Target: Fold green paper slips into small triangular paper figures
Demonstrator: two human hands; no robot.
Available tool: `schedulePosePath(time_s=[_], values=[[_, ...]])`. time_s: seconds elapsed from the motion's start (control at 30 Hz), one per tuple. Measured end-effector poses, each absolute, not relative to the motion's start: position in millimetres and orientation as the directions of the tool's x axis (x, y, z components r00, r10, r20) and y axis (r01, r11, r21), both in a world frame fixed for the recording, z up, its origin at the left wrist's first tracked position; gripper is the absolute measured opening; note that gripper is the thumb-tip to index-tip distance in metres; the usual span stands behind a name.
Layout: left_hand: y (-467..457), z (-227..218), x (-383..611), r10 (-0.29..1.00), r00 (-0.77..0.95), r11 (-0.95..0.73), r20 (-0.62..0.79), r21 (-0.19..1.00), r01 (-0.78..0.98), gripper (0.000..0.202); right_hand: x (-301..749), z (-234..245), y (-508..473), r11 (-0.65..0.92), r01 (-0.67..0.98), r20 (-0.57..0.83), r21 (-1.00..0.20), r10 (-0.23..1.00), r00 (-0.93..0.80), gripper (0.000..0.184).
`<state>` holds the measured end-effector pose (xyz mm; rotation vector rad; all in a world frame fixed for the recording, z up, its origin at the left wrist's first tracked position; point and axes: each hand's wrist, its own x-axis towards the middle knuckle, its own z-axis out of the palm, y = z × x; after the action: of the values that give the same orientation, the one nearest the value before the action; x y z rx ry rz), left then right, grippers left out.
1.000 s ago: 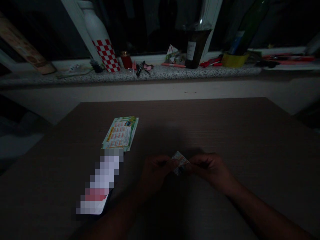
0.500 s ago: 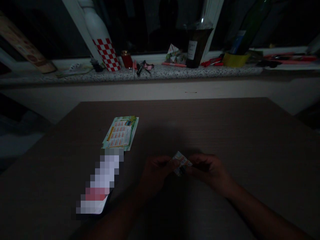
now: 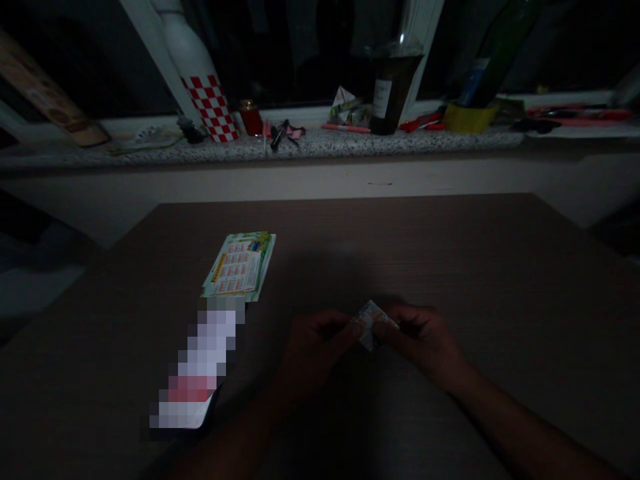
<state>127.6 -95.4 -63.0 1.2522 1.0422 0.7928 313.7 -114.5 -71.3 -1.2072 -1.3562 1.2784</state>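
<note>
Small folded paper (image 3: 371,324) pinched between both hands' fingers: left hand (image 3: 313,350) grips its left edge, right hand (image 3: 425,340) its right, above desk (image 3: 450,253).

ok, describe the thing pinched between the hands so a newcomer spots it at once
On the dark brown table below the windowsill, near the front middle, the left hand and right hand meet. They pinch a small printed paper piece. Unlike the larger calendar card stack lying flat to the left, it is tiny and hand-held.
</note>
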Motion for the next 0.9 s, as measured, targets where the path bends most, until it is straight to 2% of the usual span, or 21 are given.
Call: schedulePosePath(time_s=[0.27, 0.63, 0.8, 0.9], values=[[-99.1, -64.2, 129.1, 0.915, 0.365, 0.162, -0.173, 0.985, 0.062, 0.020, 310.7, -71.2, -116.4, -0.005, 0.069, -0.016, -0.998, 0.988, -0.154, 0.025], [-99.3, -52.8, 131.9, 0.898, 0.356, 0.293, -0.260, 0.955, -0.041, 0.011, 310.1, -67.4, -115.5, -0.009, 0.036, -0.014, -0.999, 0.987, -0.158, 0.023], [-97.9, -56.6, 131.7, 0.883, 0.346, 0.341, -0.318, 0.940, -0.005, 0.018, 310.9, -68.3, -116.2, -0.004, 0.021, -0.008, -1.000, 0.984, -0.180, 0.022], [-97.4, -61.2, 132.2, 0.871, 0.389, 0.330, -0.299, 0.944, -0.014, 0.020, 310.4, -69.9, -116.7, -0.011, 0.013, -0.013, -1.000, 0.978, -0.210, 0.022]])
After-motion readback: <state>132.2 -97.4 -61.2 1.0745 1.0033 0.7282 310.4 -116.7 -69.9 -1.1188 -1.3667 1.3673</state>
